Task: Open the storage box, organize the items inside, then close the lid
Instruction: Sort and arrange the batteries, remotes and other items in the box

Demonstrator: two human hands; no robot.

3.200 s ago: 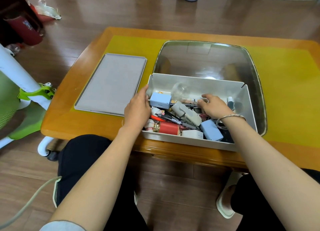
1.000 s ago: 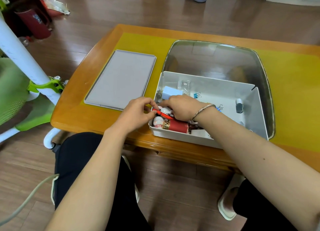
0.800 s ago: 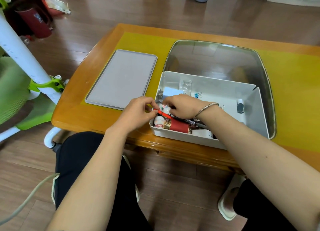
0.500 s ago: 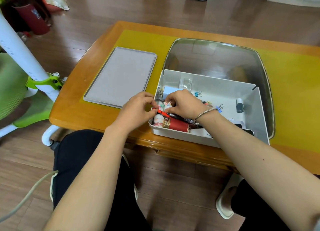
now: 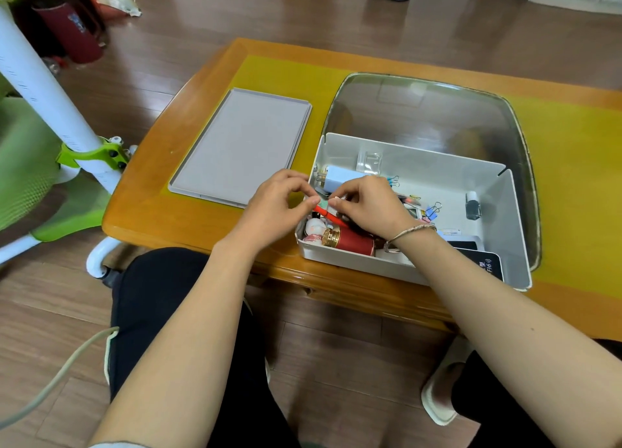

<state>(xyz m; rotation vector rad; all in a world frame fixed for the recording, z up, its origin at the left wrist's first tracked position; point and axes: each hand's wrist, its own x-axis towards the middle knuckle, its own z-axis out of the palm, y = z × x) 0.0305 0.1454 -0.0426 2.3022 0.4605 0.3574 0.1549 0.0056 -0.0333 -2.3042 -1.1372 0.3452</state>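
The open white storage box (image 5: 420,163) sits on the table's near edge, and its grey lid (image 5: 242,144) lies flat to the left. Both hands meet over the box's left end. My left hand (image 5: 276,207) has curled fingers, and its thumb and forefinger pinch the end of a red pen (image 5: 328,216). Opposite it, my right hand (image 5: 370,207) pinches a small white item (image 5: 336,198) at its fingertips and hides the pens under its palm. A red cylinder with a gold cap (image 5: 350,240) lies at the near wall.
In the box are a light blue charger (image 5: 340,178), binder clips (image 5: 432,210), a small grey bottle (image 5: 473,205) and a black card device (image 5: 484,262). A glass panel (image 5: 430,111) is set in the orange table (image 5: 151,218). A green and white chair (image 5: 50,111) stands left.
Loose items were gathered toward the box's left and near side. Over the last second both hands shifted slightly back, and my right hand's fingertips rose from the pens to the small white item.
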